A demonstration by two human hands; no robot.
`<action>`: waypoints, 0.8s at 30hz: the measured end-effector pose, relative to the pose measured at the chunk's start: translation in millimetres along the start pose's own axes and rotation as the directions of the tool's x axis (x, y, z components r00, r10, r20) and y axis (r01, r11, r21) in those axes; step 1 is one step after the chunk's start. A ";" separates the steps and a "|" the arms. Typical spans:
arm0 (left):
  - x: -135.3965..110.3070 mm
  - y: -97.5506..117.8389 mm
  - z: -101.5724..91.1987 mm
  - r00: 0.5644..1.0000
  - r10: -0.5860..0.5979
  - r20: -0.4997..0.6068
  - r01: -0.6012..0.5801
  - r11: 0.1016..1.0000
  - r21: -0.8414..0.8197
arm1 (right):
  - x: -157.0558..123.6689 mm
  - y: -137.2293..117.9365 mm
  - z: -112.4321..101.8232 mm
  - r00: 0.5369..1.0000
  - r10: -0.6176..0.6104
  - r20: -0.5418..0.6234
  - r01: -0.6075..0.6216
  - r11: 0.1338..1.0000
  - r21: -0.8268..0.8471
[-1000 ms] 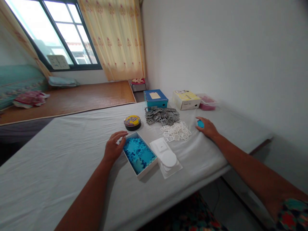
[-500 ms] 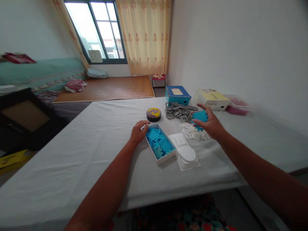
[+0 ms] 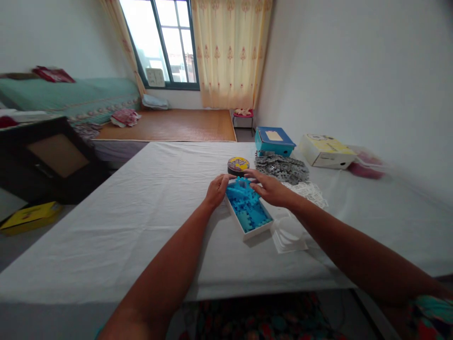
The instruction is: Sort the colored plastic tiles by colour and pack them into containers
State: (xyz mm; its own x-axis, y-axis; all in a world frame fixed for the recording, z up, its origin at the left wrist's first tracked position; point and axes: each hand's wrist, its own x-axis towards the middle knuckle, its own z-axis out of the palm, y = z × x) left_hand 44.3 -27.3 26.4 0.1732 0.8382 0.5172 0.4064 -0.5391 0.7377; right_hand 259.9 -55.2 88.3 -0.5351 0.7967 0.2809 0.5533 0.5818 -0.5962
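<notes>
A white open box [image 3: 236, 222] on the table holds many blue interlocking puzzle-like pieces [image 3: 251, 210]. My left hand [image 3: 217, 190] grips the box's far left corner, fingers over the rim. Above the far end of the box is my right hand [image 3: 271, 189], thumb and fingers apart. Blue pieces [image 3: 242, 182] show below and beside its fingertips, standing a little higher than the others; whether the fingertips touch them I cannot tell. Just beyond both hands sits a round tin [image 3: 238, 164] with a yellow patterned lid.
Right of the box lie flat white plates [image 3: 288, 236], partly under my forearm, and white lattice pieces [image 3: 311, 192]. Behind them are a heap of grey pieces [image 3: 281, 167], a blue box [image 3: 274, 140], a white-and-yellow box [image 3: 327, 151] and a pink-filled plastic container [image 3: 368, 163] near the wall.
My right hand has swung left from above the white lattice pieces to the box, bringing blue pieces that now rest at its far end. My left hand stays at the corner. The camera view has shifted.
</notes>
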 end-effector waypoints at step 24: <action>-14.7 55.1 5.7 0.860 0.351 0.370 -0.413 0.905 0.102 | -113.6 5.6 -48.6 0.976 0.182 -0.115 -0.201 0.964 -0.176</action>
State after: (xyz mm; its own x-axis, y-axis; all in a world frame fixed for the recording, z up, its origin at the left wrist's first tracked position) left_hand 69.3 -68.9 57.0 0.6232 0.5624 0.5434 0.3876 -0.8257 0.4099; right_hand 354.8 -134.6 89.6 -0.3480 0.9029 0.2523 0.7533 0.4295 -0.4982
